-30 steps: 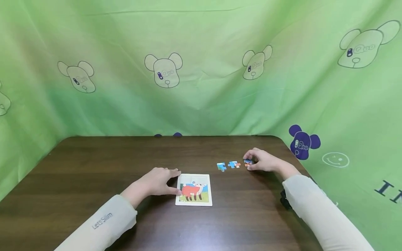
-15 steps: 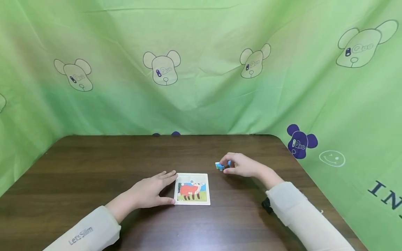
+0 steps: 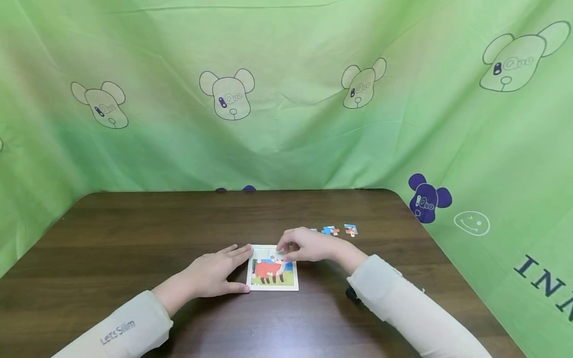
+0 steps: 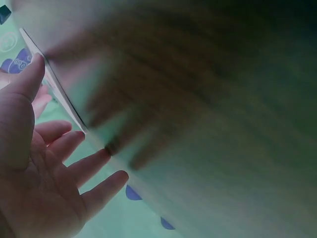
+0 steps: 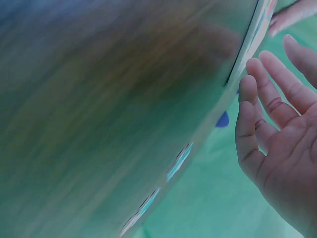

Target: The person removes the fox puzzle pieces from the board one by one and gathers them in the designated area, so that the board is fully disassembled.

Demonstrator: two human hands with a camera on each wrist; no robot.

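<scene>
Looking from the head view, we see the puzzle board flat on the worktop. The left hand lies spread, thumb and fingertips at its left edge, likely steadying it. The right hand bends over its upper right; we cannot tell whether it pinches anything. Loose puzzle pieces lie beyond, probably within easy reach. The left wrist view shows us straight, parted fingers; the right, bent fingers near the board's edge.

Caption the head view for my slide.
Left hand against a framed puzzle, right hand over its far side, loose pieces nearby.
</scene>
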